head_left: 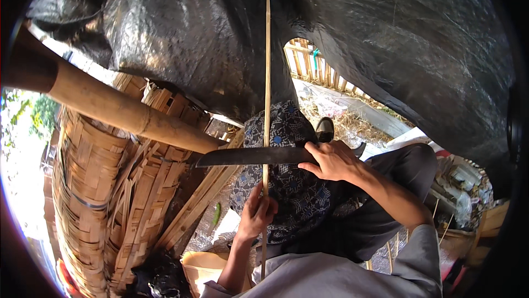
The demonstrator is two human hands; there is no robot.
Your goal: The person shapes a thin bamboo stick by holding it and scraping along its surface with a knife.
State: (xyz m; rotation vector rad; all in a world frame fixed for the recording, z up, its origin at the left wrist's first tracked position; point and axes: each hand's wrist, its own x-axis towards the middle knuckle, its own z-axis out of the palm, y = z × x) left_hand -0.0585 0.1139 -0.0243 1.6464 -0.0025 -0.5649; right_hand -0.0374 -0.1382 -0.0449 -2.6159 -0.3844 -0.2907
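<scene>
A: Start nearest. What do the hands have?

B: The left hand [256, 214] is closed around a thin bamboo strip [267, 77], low on its length, at about 6 o'clock in the view. The right hand [332, 160] is up toward 2 o'clock from it, fist wrapped on the handle of a long dark knife [250, 157].

A: Which way does the strip run?

B: Almost straight up and down, 12 to 6. Its lower end drops past the left hand toward the grey sleeves; its top reaches up in front of the black plastic sheet [386, 39].

A: And the blade?

B: Crosswise. Its long axis lies nearly level, the tip pointing to 9 o'clock and the handle at 3. It meets the strip just above the left hand. I cannot tell whether the edge is biting in or only resting there.

A: What sits behind them?

B: A patterned dark blue cloth [292, 188] over the knee, with dark trousers to the right. At 8 o'clock stand woven bamboo baskets [88, 199], and loose flat slats [193, 204] lean between them and the cloth.

A: Anything in the way?

B: A thick bamboo pole [121, 108] slants down from 10 o'clock and ends close to the knife tip. Farther off, the sheet hangs over the top, and through a gap at 1 o'clock a bamboo fence [314, 66] shows.
</scene>
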